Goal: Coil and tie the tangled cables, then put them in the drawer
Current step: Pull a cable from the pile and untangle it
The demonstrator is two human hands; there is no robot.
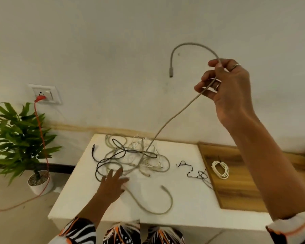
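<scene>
My right hand (225,85) raised high before wall, fingers curled round grey cable (176,118), plug end arching over above. Cable runs down into tangled pile (134,155) on white table (183,199). My left hand (113,182) flat on table, fingers straight, pressing near edge of pile beside black cable (104,162). Coiled white cable (220,169), already tied, lies on wooden board (239,191) at right. Thin black ties (192,170) between pile and board.
</scene>
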